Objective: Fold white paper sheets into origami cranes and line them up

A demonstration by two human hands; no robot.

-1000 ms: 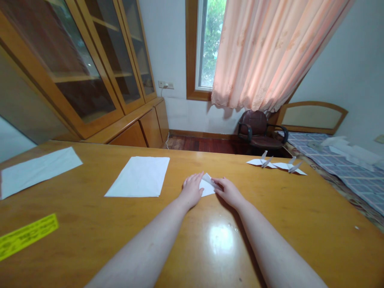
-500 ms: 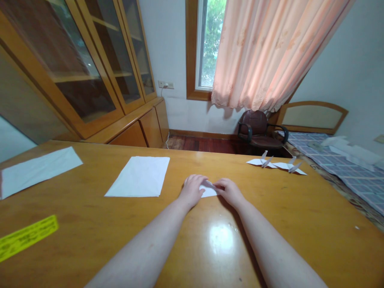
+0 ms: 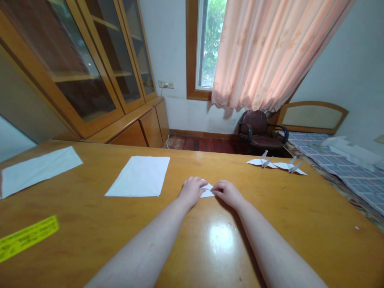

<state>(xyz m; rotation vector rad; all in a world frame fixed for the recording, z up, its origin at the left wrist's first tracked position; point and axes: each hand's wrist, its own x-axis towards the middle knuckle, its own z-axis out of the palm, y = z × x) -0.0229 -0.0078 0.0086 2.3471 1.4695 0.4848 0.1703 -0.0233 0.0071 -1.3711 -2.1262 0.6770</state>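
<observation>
Hands close together, both on small folded white paper [image 3: 207,193]: left hand [image 3: 191,191] curled over its left part, fingers pressing down; right hand [image 3: 227,193] pinching its right corner. Paper flat on bench [image 3: 300,224], between hands. Blank white sheet [image 3: 138,177] just left of hands; two paper cranes [image 3: 276,163] farther ahead, right; long white sheet [image 3: 39,172] and yellow label [image 3: 28,239] at bench's left side.

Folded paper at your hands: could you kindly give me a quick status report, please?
Left hand, right hand on folded white paper, on wooden desk. White sheet left; paper cranes far right.
</observation>
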